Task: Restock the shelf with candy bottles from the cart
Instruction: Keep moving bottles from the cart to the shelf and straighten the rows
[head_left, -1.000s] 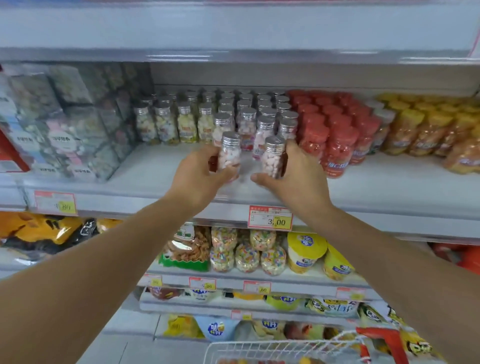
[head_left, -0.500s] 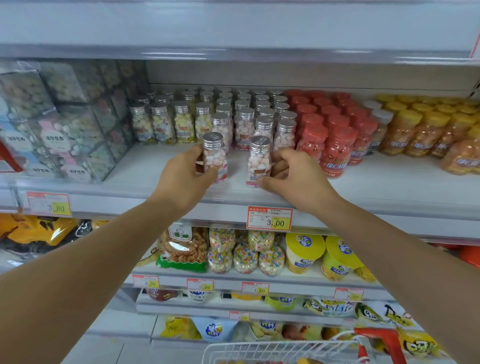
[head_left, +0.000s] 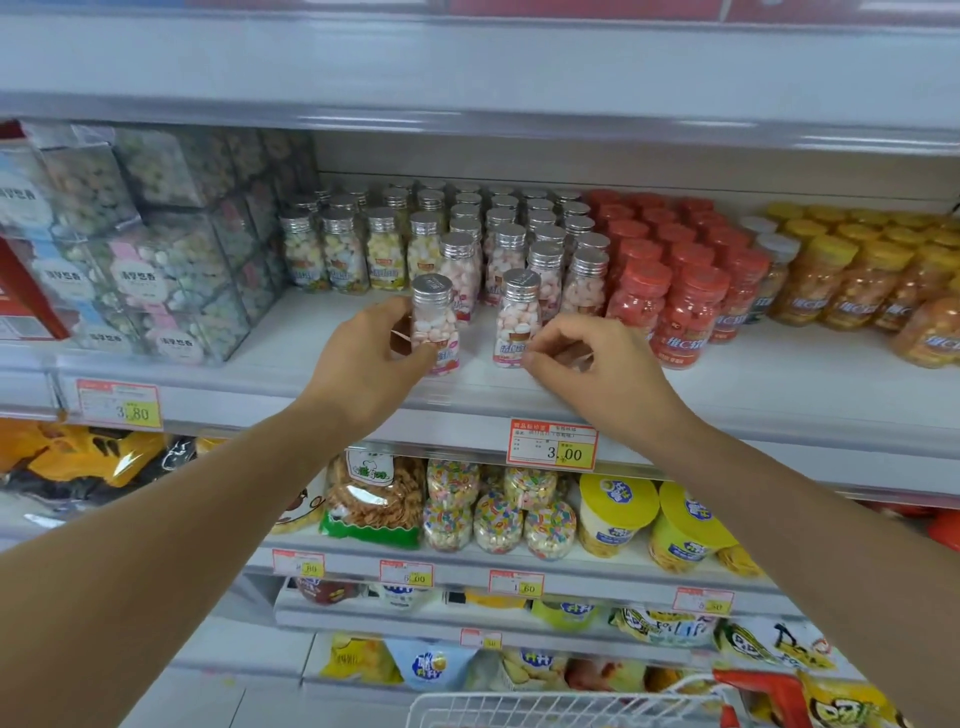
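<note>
left hand (head_left: 363, 364) grasps one bottle (head_left: 434, 317) upright on the shelf (head_left: 779, 384); right hand (head_left: 597, 369), fingers curled, touches a second bottle (head_left: 517, 317) beside it; whether it grasps, cannot tell.

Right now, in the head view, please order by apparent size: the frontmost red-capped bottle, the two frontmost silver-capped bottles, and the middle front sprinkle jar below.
1. The red-capped bottle, the bulkiest.
2. The left silver-capped bottle and the right silver-capped bottle: alike, no ranking.
3. The sprinkle jar, smallest, though its shelf's distance may differ.
</note>
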